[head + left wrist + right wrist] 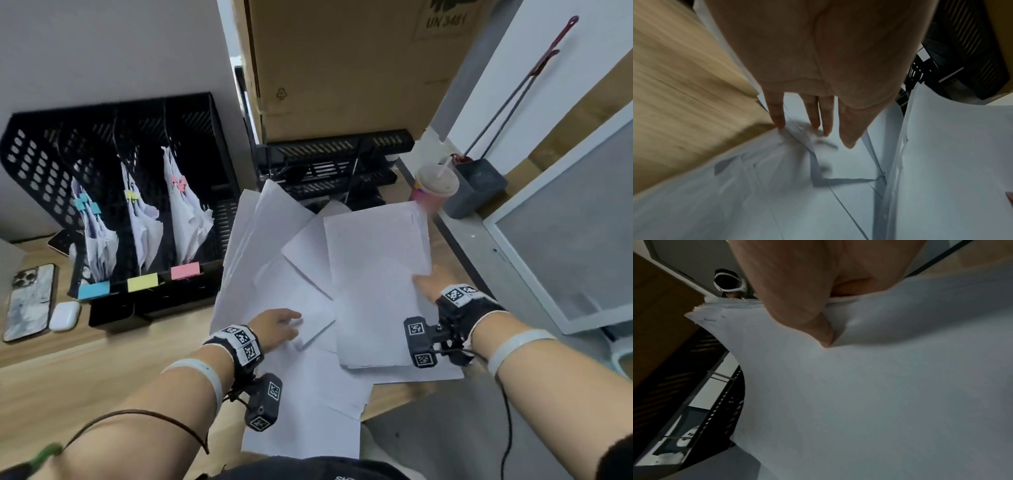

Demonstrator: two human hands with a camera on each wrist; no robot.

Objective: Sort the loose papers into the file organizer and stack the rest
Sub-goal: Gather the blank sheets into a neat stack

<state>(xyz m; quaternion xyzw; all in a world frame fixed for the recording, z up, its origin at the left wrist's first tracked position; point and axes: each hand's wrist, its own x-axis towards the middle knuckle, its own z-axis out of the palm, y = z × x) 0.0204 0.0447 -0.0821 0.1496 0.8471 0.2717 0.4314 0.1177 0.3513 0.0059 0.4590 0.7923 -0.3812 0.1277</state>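
My right hand (pixel 432 281) has hold of a thick stack of white sheets (pixel 376 274) at its right edge: in the right wrist view the thumb (pixel 813 324) lies pressed on the top sheet and the layered edges of the stack (pixel 729 306) show just beside it; the other fingers are hidden under the paper. The stack is lifted at a tilt above the loose papers (pixel 291 301) scattered over the wooden desk (pixel 102 359).

My left hand (pixel 277 327) is spread flat with straight fingers (pixel 779 116), the tips touching the overlapping loose sheets (pixel 777 194) near their left edge. It grips nothing.

To the left of the papers stands the black mesh file organizer (pixel 30 161) with three upright compartments. Each holds clipped papers: a blue clip (pixel 85 206) in the left one, a yellow clip (pixel 131 195) in the middle, a pink clip (pixel 178 181) in the right. Matching labels sit on the front: blue (pixel 94 290), yellow (pixel 142 283), pink (pixel 185 271).

Left of the organizer lie a phone (pixel 29 303) and a white earbud case (pixel 64 315). Behind the papers sits a black letter tray (pixel 339 150) under a cardboard box (pixel 342 68). A pink cup with a straw (pixel 434 190) stands at the desk's right edge, near the stack's far corner.
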